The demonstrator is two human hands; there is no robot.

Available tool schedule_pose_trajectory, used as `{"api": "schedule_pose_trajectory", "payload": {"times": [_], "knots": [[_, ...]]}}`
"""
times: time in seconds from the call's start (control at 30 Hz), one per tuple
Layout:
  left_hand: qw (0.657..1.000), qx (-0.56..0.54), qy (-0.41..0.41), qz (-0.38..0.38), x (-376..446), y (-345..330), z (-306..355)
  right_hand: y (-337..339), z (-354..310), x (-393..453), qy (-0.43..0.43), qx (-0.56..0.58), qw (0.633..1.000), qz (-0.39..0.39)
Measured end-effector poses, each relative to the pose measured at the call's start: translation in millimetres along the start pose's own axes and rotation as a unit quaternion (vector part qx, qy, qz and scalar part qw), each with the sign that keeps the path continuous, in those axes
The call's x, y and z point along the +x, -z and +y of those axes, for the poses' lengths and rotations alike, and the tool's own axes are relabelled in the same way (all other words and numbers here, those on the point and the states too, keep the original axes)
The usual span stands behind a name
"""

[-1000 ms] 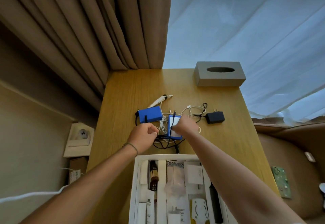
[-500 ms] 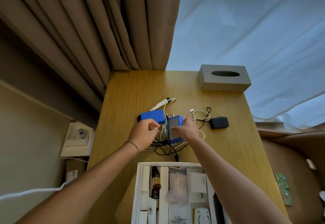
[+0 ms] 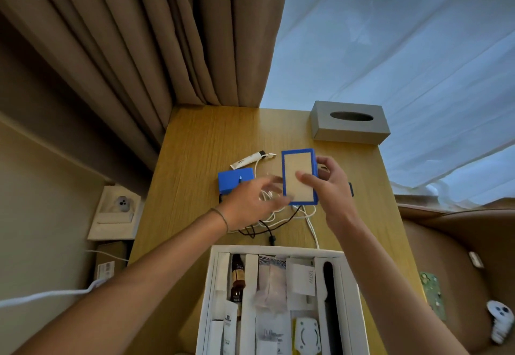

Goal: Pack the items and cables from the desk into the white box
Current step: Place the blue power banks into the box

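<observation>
we hold the flat blue-framed rectangular case with a tan face (image 3: 298, 176) in our right hand (image 3: 331, 184), thumb on its face and fingers curled behind, lifted above the wooden bench (image 3: 195, 159). our left hand (image 3: 250, 201) hovers at its nine o'clock, fingers loose and spread, holding nothing, over the tangled white and black cables (image 3: 278, 221). next we'd check no cable trails, then lower it flat into the white cardboard box (image 3: 349, 285) at six o'clock.

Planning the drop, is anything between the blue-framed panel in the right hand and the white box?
Nothing solid. The right hand holds the blue-framed panel above loose cables; the white box lies nearer, already mostly filled.
</observation>
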State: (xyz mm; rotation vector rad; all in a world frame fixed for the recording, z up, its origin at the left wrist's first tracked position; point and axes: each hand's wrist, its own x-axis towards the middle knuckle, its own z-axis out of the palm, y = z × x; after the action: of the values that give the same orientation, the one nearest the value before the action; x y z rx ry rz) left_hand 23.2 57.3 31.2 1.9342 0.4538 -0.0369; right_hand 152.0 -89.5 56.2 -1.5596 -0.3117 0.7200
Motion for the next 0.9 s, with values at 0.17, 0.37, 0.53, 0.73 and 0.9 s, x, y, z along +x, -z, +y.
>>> {"api": "schedule_pose_trajectory", "payload": {"times": [0.17,0.37,0.53,0.73,0.9], "knots": [[0.996,0.001,-0.042,-0.08,-5,-22,-2,19,-22,-15,0.02,0.057,0.998,0.03],[0.99,-0.106,-0.022,-0.086,-13,10,16,51,-23,-40,0.004,0.13,0.991,0.039],[0.986,-0.142,-0.041,-0.07,-29,32,41,72,-7,-72,-0.018,0.099,0.993,-0.062],[0.993,0.035,-0.064,-0.097,-55,28,62,80,13,-105,-0.042,-0.089,0.972,-0.212],[0.973,0.155,-0.039,-0.166,-73,9,64,66,38,-123,-0.059,-0.263,0.91,-0.316]]}}
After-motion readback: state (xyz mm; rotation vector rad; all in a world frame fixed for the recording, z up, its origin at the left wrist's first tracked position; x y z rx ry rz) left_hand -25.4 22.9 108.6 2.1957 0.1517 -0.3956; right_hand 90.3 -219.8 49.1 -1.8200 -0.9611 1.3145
